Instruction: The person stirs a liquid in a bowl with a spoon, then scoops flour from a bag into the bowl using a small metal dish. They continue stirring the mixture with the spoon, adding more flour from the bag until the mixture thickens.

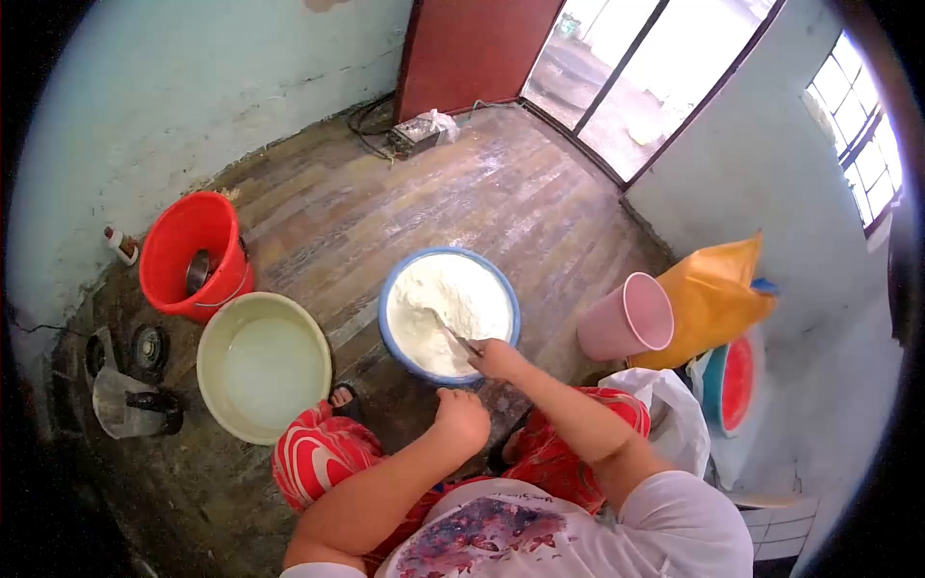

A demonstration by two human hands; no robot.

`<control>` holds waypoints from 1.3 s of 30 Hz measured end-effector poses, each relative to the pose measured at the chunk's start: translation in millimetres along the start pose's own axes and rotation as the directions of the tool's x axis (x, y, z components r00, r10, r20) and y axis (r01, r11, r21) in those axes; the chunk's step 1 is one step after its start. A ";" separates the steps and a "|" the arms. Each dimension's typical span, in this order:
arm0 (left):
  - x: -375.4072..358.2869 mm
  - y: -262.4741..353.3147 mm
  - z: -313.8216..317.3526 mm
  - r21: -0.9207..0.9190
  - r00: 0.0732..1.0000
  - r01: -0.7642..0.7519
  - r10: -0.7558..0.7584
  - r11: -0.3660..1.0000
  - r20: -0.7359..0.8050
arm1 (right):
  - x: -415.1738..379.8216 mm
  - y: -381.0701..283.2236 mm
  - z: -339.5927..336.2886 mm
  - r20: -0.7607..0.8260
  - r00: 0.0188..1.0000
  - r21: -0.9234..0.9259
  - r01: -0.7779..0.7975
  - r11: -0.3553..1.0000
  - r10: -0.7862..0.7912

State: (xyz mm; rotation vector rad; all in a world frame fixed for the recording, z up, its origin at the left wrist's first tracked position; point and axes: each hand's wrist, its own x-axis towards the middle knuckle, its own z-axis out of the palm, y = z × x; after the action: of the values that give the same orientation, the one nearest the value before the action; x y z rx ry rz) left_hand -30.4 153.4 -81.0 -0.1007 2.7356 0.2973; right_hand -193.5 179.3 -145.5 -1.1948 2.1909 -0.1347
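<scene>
Over blue basin (pixel 390 289) | right hand (pixel 497 358) fingers pinching spoon (pixel 451 332) in flour (pixel 453 299) | left hand (pixel 462 418) fisted, just beside rim

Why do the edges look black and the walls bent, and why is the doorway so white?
Head view: a fisheye lens bends the walls and leaves black corners. Daylight through the doorway and window is blown out to white. The blue bowl of white powder, right hand and left hand look evenly lit and fairly sharp.
</scene>
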 end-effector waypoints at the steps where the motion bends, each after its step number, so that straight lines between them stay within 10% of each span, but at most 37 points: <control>1: -1.6 -0.4 -1.5 0.014 1.000 -0.009 0.009 1.000 0.009 | -15.7 -10.1 -15.9 0.019 1.000 -0.088 -0.019 0.996 0.021; 7: 3.4 -0.5 3.6 0.024 1.000 -0.018 0.017 1.000 0.019 | -28.5 -23.3 -5.5 0.105 0.994 -0.384 0.066 0.921 -0.028; 16: 4.5 1.0 11.3 0.000 1.000 -0.009 0.009 1.000 -0.003 | 2.6 3.3 7.4 -0.055 0.997 0.234 -0.031 0.972 0.045; 19: 3.5 2.7 0.0 -0.026 0.995 -0.027 0.029 0.999 0.096 | -25.6 -8.0 -27.0 0.018 1.000 -0.253 -0.016 0.967 0.021; 25: -4.1 4.1 -4.5 0.019 0.996 -0.077 0.076 0.997 0.036 | -3.6 -11.0 18.2 0.099 0.993 -0.393 0.104 0.914 -0.070; 28: -0.7 2.0 -3.2 -0.002 0.996 -0.052 0.052 0.999 0.066 | 24.8 3.5 46.4 0.010 1.000 -0.237 0.019 0.971 -0.017; 31: -1.0 2.8 -0.6 0.002 0.996 -0.068 0.068 0.998 0.049 | 23.6 14.3 31.0 0.130 0.957 0.557 -0.288 0.779 0.261; 39: -5.5 3.0 -4.6 0.016 0.996 -0.076 0.075 0.997 0.052 | -28.8 -20.8 -18.7 0.048 0.999 -0.348 -0.001 0.937 0.019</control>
State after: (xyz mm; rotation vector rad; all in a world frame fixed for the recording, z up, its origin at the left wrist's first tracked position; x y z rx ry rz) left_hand -27.3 155.5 -74.1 0.0156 2.6947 0.2920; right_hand -178.0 186.1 -109.1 -1.3583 2.2351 0.2990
